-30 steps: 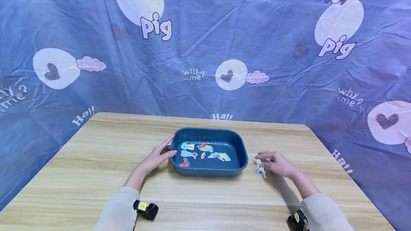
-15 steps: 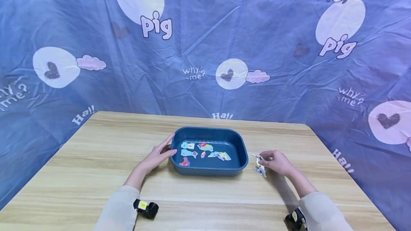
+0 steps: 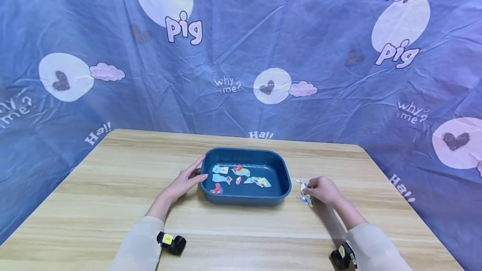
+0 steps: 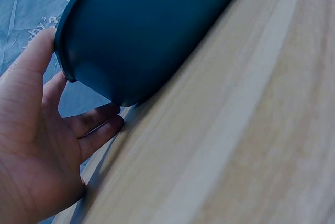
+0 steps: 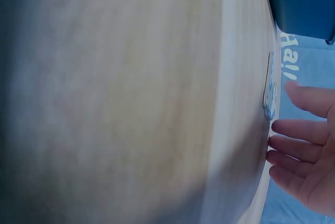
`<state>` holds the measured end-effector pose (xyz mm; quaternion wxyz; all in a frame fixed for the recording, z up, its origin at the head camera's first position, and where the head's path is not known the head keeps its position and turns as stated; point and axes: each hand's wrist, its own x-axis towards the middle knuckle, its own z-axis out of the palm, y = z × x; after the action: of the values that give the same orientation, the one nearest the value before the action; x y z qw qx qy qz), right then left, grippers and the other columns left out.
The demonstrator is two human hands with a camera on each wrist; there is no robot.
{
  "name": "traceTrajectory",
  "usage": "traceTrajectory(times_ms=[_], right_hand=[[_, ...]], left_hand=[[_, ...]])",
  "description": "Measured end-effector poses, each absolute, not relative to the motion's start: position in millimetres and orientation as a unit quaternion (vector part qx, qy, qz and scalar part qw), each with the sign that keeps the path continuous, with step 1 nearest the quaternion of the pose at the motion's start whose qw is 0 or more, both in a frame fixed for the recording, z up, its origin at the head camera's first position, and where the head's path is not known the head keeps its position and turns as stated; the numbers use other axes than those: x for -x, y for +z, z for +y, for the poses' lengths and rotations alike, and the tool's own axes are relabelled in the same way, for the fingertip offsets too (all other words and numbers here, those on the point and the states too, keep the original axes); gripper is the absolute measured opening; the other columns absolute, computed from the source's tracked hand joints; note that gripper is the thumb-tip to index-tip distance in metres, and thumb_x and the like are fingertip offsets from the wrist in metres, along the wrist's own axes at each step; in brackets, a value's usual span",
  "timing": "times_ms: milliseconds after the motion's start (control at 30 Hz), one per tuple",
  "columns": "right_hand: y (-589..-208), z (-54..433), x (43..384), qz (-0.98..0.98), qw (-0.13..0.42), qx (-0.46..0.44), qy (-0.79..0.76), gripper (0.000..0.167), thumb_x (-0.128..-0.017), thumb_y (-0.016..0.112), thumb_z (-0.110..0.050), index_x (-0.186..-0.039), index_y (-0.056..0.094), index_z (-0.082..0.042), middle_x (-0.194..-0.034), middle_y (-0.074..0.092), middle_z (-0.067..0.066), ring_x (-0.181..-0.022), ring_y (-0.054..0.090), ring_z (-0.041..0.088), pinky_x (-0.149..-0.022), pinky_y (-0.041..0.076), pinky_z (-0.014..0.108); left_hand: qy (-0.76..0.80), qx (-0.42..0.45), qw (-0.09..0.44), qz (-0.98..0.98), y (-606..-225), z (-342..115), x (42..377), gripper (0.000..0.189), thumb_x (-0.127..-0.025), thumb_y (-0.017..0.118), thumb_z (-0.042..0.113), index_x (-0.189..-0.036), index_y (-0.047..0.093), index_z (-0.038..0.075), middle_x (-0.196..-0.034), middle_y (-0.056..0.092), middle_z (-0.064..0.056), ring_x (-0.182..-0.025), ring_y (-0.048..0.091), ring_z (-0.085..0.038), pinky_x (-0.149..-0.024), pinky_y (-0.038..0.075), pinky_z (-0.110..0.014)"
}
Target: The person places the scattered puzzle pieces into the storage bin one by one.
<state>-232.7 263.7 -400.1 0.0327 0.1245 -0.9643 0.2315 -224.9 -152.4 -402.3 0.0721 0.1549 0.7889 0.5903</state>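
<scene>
In the head view, a dark blue rectangular basin (image 3: 246, 201) stands on the table with several small colourful paper scraps (image 3: 257, 182) lying flat inside. My left hand (image 3: 182, 185) rests at its left end; the left wrist view has the thumb (image 4: 41, 51) against the rim and other fingers by the lower wall of the basin (image 4: 141, 30). Right of the basin lies a torn, crumpled paper piece (image 3: 306, 199). My right hand (image 3: 324, 190) is over its right side, thumb tip overlapping it. In the right wrist view, fingertips of the right hand (image 5: 309, 145) come down at the table beside the paper (image 5: 270, 96).
The wood-grain table (image 3: 241, 237) ends at a blue curtain (image 3: 241, 53) printed with pigs, hearts and words. Small black cameras (image 3: 171, 244) are strapped at both sleeves.
My right hand has lowered slightly at the paper piece, its fingers drawing closer together. The left hand, the basin and the scraps stay in place.
</scene>
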Motion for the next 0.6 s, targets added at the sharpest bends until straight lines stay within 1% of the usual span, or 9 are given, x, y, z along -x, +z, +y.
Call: traceTrajectory(times_ms=[167,333,467,600], right_hand=[[-401.8,260.0,232.4,-0.968,0.046,-0.126,0.212,0.035,-0.073,0.066,-0.014,-0.048,0.041,-0.013,-0.048,0.029,-0.009,-0.044,0.028,0.008,-0.042,0.023,0.022],[-404.1,255.6,233.5,-0.971,0.053,-0.124,0.2,0.038,-0.071,0.067,-0.014,-0.048,0.036,-0.014,-0.046,0.027,-0.009,-0.043,0.027,0.007,-0.042,0.022,0.022],[-405.9,252.1,235.0,-0.97,0.056,-0.131,0.198,0.032,-0.07,0.068,-0.014,-0.051,0.042,-0.012,-0.048,0.032,-0.008,-0.045,0.03,0.009,-0.043,0.024,0.023],[-406.7,248.6,236.1,-0.968,0.055,-0.143,0.201,0.018,-0.07,0.068,-0.012,-0.059,0.054,-0.01,-0.054,0.042,-0.006,-0.05,0.038,0.011,-0.048,0.033,0.027]], left_hand=[[0.591,-0.153,0.071,0.789,-402.0,-152.6,225.2,0.062,-0.087,0.052,0.019,-0.139,0.018,0.017,-0.125,0.039,-0.024,-0.117,0.035,-0.031,-0.096,0.022,-0.047],[0.595,-0.153,0.07,0.786,-402.3,-153.3,224.9,0.063,-0.087,0.053,0.021,-0.139,0.018,0.017,-0.124,0.041,-0.024,-0.116,0.036,-0.03,-0.097,0.02,-0.047],[0.597,-0.155,0.072,0.784,-402.9,-153.6,225.3,0.063,-0.087,0.053,0.021,-0.139,0.018,0.017,-0.125,0.039,-0.024,-0.117,0.035,-0.03,-0.096,0.022,-0.046],[0.596,-0.155,0.074,0.784,-402.6,-153.3,225.3,0.063,-0.087,0.053,0.022,-0.139,0.018,0.018,-0.126,0.038,-0.024,-0.117,0.035,-0.03,-0.096,0.023,-0.046]])
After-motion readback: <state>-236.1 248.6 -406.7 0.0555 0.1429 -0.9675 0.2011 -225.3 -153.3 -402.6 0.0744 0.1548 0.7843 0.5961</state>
